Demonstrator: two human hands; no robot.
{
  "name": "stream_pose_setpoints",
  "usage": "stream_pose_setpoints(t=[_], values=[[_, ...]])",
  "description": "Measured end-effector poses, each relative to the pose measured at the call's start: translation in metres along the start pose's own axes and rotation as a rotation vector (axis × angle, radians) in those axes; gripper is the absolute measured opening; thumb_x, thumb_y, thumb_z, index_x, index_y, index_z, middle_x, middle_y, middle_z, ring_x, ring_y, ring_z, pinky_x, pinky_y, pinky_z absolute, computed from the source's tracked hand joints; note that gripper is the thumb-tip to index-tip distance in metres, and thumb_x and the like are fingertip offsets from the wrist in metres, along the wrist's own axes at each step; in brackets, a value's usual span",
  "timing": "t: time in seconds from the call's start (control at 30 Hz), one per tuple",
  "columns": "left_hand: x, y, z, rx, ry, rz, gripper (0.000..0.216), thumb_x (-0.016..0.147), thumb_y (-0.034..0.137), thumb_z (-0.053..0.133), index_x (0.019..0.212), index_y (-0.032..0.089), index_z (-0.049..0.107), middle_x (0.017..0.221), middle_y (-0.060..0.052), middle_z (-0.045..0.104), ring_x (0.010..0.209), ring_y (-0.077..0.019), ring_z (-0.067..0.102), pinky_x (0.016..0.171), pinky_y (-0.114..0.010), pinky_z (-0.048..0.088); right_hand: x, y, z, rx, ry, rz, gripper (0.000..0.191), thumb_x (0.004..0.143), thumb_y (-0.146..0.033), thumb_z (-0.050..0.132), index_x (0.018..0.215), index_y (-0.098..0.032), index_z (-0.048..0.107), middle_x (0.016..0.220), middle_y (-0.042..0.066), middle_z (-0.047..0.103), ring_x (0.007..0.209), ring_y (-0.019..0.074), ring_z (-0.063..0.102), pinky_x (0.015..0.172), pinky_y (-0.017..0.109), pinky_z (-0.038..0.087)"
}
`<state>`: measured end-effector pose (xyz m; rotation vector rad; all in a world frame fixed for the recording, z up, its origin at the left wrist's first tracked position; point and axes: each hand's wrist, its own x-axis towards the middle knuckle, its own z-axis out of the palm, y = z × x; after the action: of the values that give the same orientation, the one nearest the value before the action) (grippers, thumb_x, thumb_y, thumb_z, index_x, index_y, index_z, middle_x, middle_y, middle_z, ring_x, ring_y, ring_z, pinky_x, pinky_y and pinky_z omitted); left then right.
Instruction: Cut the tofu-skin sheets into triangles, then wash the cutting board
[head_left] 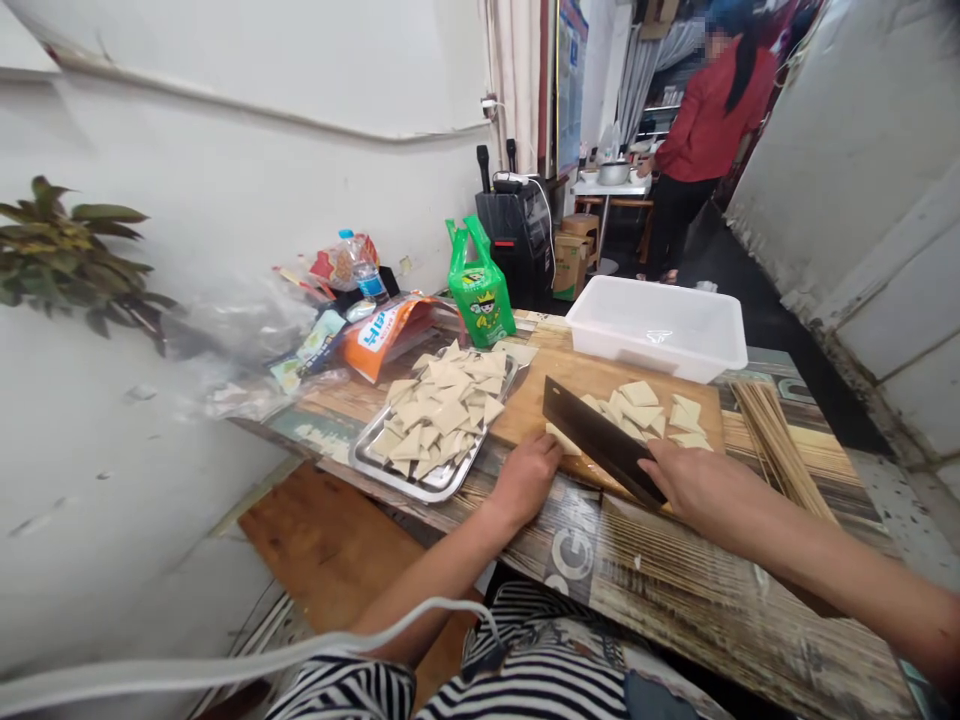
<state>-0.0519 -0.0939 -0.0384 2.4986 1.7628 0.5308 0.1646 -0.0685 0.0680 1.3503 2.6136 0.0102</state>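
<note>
My right hand (pixel 694 482) is closed round the handle of a dark cleaver (pixel 600 440), whose blade lies across the wooden cutting board (pixel 547 392). My left hand (pixel 527 478) rests at the board's near edge, its fingers curled against a pale tofu piece (pixel 562 439) beside the blade. Several cut triangular tofu pieces (pixel 651 408) lie on the board beyond the cleaver. A metal tray (pixel 427 480) to the left is heaped with more triangles (pixel 442 405).
A white plastic tub (pixel 660 325) stands behind the board. Bamboo skewers (pixel 776 445) lie at the right. A green bag (pixel 480 290), snack packets (pixel 382 335) and a water bottle (pixel 364 265) crowd the back left. A person in red (pixel 701 130) stands far off.
</note>
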Motion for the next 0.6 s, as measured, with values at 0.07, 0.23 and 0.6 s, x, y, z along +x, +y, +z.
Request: stream_pose_setpoints(t=[0.07,0.23,0.6], values=[[0.0,0.0,0.0,-0.013,0.01,0.001,0.029,0.094,0.015,0.034,0.102,0.013,0.061,0.103,-0.009,0.061,0.1,-0.02,0.052,0.09,-0.033,0.045,0.002,0.001,0.002,0.002,-0.005,-0.009,0.025,0.096,-0.03,0.031,0.091,-0.016,0.052,0.069,0.011,0.068,0.061,0.0238,0.066,0.047,0.027,0.028],[0.001,-0.002,0.0,-0.023,0.02,-0.004,0.026,0.093,0.014,0.037,0.104,0.014,0.062,0.104,-0.01,0.061,0.1,-0.02,0.052,0.088,-0.033,0.047,0.006,0.0,-0.003,0.005,-0.071,-0.005,0.028,0.096,-0.031,0.029,0.093,-0.015,0.053,0.071,0.012,0.068,0.066,0.0253,0.067,0.049,0.028,0.033],[0.004,-0.005,-0.003,0.029,0.022,-0.065,0.021,0.092,0.016,0.041,0.084,0.017,0.061,0.091,-0.006,0.061,0.086,-0.019,0.053,0.079,-0.032,0.046,0.008,0.007,0.02,0.157,0.014,0.056,0.031,0.096,-0.034,0.028,0.097,-0.016,0.053,0.075,0.01,0.068,0.067,0.0231,0.065,0.054,0.028,0.034]])
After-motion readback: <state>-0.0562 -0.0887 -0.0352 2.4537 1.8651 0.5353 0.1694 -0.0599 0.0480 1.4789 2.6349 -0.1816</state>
